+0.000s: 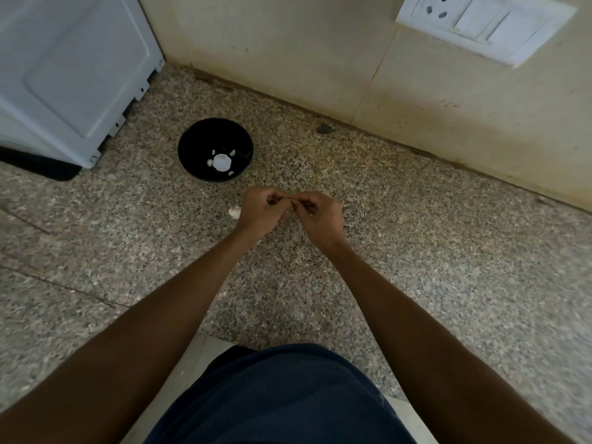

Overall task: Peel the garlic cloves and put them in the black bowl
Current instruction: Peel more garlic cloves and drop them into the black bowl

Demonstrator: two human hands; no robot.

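I see two bare hands meeting over a speckled stone counter [416, 251]. The left hand [261, 209] and right hand [320, 216] both have fingers curled, fingertips pinching a tiny garlic clove [290, 200] between them, mostly hidden. Another garlic piece [234, 211] lies on the counter just beside the left hand. The black bowl [215, 133] sits beyond the hands, holding a few pale peeled cloves [209, 162].

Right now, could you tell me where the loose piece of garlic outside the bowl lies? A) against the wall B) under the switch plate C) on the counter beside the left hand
C: the garlic piece lies on the counter, just beside the left hand.
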